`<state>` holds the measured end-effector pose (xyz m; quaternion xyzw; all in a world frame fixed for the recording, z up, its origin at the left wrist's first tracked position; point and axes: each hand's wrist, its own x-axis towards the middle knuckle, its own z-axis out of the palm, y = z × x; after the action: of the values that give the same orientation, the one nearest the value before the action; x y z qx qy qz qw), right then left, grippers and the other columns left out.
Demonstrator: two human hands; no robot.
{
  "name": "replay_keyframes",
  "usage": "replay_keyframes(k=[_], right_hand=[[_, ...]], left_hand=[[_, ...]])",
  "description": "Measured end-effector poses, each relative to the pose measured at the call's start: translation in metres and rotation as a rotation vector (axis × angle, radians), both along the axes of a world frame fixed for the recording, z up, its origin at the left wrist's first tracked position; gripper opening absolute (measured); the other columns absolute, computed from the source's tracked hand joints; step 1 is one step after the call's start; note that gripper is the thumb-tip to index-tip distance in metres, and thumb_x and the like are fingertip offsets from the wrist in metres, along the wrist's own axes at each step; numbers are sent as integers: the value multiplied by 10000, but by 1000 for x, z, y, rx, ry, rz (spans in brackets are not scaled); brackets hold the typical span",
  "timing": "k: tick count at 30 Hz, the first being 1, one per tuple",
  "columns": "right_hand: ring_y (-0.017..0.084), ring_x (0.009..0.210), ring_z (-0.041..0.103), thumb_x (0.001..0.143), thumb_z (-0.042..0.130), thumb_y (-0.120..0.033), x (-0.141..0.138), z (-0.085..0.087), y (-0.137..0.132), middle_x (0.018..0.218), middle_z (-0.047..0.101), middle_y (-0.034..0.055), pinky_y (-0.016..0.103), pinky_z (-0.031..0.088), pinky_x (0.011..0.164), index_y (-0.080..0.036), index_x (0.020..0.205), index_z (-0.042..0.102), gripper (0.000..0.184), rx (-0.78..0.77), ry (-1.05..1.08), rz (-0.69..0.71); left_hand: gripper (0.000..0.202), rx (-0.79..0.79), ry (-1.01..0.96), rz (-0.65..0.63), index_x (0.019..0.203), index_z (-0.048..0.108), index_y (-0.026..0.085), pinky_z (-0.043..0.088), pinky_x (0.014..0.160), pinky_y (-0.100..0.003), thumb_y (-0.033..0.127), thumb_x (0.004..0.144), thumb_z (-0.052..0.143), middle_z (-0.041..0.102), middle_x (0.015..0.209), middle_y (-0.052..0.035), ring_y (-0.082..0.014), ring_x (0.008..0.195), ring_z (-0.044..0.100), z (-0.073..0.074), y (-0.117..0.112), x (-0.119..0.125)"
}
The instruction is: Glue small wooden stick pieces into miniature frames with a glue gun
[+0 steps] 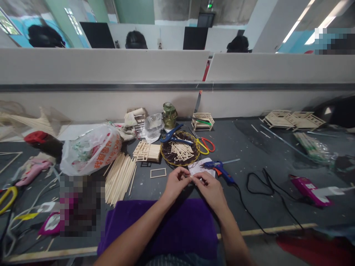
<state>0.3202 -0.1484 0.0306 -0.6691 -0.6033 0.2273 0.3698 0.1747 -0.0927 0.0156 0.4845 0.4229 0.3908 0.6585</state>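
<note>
My left hand (pixel 177 181) and my right hand (pixel 210 187) meet fingertip to fingertip above the front of the dark table. Both are pinched closed; whatever is between the fingers is too small and hidden to name. Just beyond them lies a white paper sheet (pixel 195 169) with a blue glue gun (pixel 224 173) resting partly on it. A yellow-rimmed woven basket (pixel 163 157) holds short wooden sticks (pixel 181 150) and blue pliers (pixel 175 137). Left of my hands, a small rectangular stick frame (pixel 158 173) lies flat. Under my forearms a purple cloth (pixel 161 229) is spread.
Long wooden sticks (pixel 120 179) lie beside stacked stick frames (pixel 146 150). Red-and-yellow scissors (pixel 206 145) lie near a small wooden stick structure (pixel 203 122). A filled plastic bag (pixel 91 149) stands left. A black cord (pixel 244 207) and magenta power strip (pixel 310 190) occupy the right.
</note>
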Motion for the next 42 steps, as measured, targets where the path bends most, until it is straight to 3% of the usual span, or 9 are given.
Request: replay_keyframes(k=[6, 15, 19, 26, 42], right_hand=[[129, 615, 522, 859, 547, -392, 3, 0, -3, 819, 659, 22, 241, 419, 599, -203, 846, 680, 232, -14, 31, -10], [147, 574, 524, 801, 550, -472, 44, -28, 0, 665, 637, 24, 250, 418, 560, -158, 815, 692, 345, -107, 66, -189], [167, 601, 574, 813, 514, -473, 49, -26, 4, 693, 669, 26, 254, 404, 559, -188, 787, 692, 337, -216, -66, -178], [185, 684, 631, 835, 484, -456, 42, -24, 8, 784, 712, 40, 263, 389, 587, -218, 779, 706, 331, -262, -243, -150], [190, 663, 617, 834, 467, -442, 59, -23, 2, 707, 686, 28, 264, 398, 607, -217, 826, 676, 307, -259, -223, -162]], left_hand=[[238, 29, 3, -53, 795, 643, 166, 317, 519, -200, 304, 642, 762, 578, 665, 20, -73, 529, 421, 2, -2, 0], [206, -2, 3, -16, 838, 654, 169, 370, 559, -215, 328, 715, 697, 633, 740, -25, -106, 587, 498, -1, -2, -12], [179, -19, 44, 49, 793, 656, 174, 383, 567, -220, 320, 699, 699, 624, 704, -15, -123, 604, 511, -7, -1, -24], [175, -34, 76, 88, 793, 654, 176, 374, 560, -223, 308, 687, 698, 614, 673, -1, -117, 571, 492, -12, 0, -38], [179, -39, 75, 92, 795, 659, 186, 383, 581, -233, 320, 683, 702, 627, 697, -3, -122, 594, 515, -14, 1, -44]])
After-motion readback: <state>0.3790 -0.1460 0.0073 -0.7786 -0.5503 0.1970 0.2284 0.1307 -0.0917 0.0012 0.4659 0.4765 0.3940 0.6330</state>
